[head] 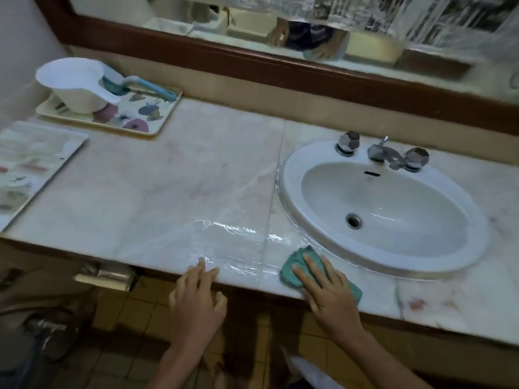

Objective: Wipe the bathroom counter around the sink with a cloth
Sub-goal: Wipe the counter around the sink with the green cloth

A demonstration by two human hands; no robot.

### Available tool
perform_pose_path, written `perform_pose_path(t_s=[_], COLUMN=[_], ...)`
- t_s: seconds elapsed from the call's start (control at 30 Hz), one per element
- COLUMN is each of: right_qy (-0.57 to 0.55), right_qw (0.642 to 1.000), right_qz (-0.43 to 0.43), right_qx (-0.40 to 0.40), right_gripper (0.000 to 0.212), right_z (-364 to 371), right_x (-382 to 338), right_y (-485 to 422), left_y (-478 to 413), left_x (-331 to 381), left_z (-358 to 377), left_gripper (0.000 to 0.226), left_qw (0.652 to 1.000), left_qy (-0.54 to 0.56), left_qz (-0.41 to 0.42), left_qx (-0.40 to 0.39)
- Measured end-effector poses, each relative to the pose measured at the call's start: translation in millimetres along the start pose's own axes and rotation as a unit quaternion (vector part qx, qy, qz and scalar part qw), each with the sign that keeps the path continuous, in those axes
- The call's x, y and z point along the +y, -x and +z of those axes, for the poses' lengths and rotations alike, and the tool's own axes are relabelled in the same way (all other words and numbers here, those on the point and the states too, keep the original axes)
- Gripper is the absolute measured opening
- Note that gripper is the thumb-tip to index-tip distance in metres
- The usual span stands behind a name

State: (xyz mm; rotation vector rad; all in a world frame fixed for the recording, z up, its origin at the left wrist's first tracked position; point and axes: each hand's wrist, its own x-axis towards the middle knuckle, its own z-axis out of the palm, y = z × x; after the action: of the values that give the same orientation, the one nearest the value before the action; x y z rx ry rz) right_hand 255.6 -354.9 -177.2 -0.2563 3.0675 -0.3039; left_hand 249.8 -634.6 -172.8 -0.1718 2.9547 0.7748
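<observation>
Two unclenched hands: right hand (329, 293) presses bunched teal cloth (295, 260) (by the sink (292, 175)), left hand (197, 296) touches counter (168, 178).

Left hand (196, 299) and right hand (328, 293) are bare, with slim bare forearms (373, 357).

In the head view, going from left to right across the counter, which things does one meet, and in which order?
White dipper → left hand → green cloth → sink
</observation>
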Motion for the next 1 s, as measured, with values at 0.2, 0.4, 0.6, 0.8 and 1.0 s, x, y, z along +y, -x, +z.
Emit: perform_pose_path(t_s=[0.2, 0.4, 0.6, 0.8, 1.0], right_qy=[-0.288, -0.855, -0.835, -0.65, -0.517], right_qw=[0.938, 0.462, 0.484, 0.648, 0.783], right_qz=[0.14, 0.219, 0.071, 0.064, 0.086], right_qx=[0.128, -0.089, -0.252, -0.392, -0.336], right_gripper=[0.029, 0.035, 0.069, 0.03, 0.027], right_z=[-45, -147, -223, -271, -282], right_x=[49, 100, 164, 217, 240], right_y=[9, -17, -35, -59, -76], left_y=[-16, -46, -92, -126, -150], left_x=[83, 203, 315, 406, 452], left_z=[12, 18, 21, 19, 24], left_gripper=[0.054, 0.086, 0.094, 0.052, 0.025], left_qw=[0.98, 0.85, 0.744, 0.674, 0.7], left_qy=[0.062, -0.03, -0.147, -0.153, -0.229], left_qz=[0.177, 0.526, 0.648, 0.701, 0.669], left_qx=[-0.072, -0.023, 0.074, 0.176, 0.106])
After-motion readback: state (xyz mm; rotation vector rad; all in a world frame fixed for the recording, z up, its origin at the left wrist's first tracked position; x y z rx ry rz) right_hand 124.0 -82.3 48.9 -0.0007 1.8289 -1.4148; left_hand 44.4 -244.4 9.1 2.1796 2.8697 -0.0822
